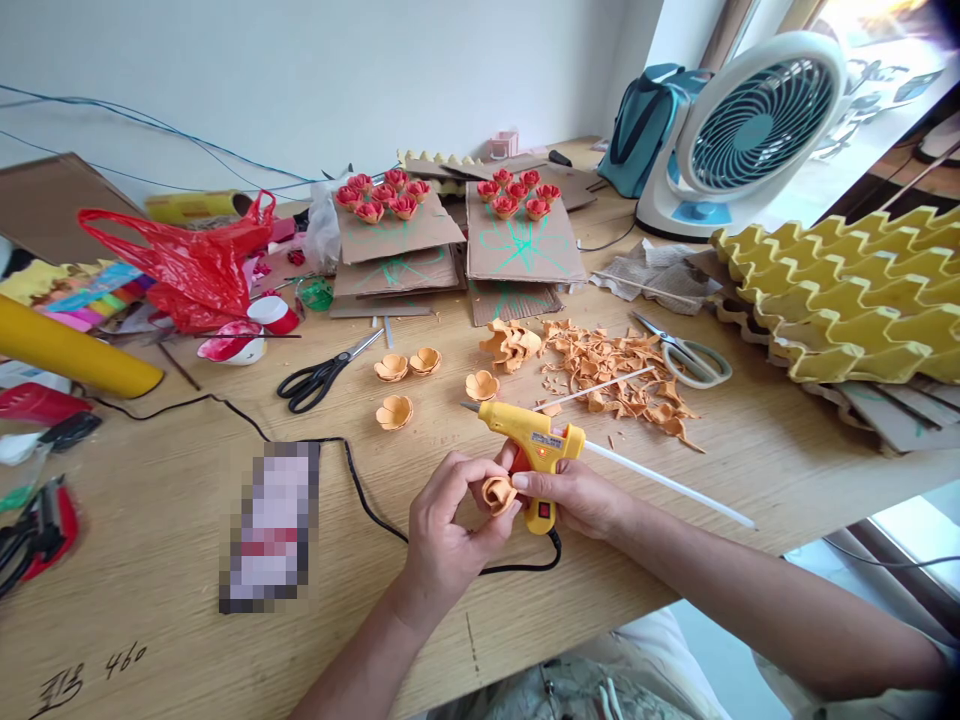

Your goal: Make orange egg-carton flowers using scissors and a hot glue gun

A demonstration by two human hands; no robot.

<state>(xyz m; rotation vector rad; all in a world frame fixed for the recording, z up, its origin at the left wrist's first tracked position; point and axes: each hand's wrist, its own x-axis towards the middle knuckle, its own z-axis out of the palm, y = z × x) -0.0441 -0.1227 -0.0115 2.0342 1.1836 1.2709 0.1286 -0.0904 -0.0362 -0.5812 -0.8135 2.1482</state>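
My left hand (454, 525) pinches a small orange egg-carton flower (498, 493) with curled petals. In my right hand (589, 495) is a yellow hot glue gun (525, 430), its nozzle pointing left and a white glue stick (667, 484) sticking out of its back. The right thumb also reaches over to the flower's edge. Just beyond the gun lie several finished-looking orange flower cups (394, 412). A stack of uncut orange cups (510, 346) sits beside a heap of orange scraps (607, 365).
Black scissors (322, 375) and white-handled scissors (686, 355) lie on the table. Cardboard pieces (525, 240) carry red flowers (517, 192) at the back. Yellow egg trays (847, 300) and a fan (750, 130) stand right; a red bag (202, 265) sits left. The gun's black cord (367, 500) crosses the table.
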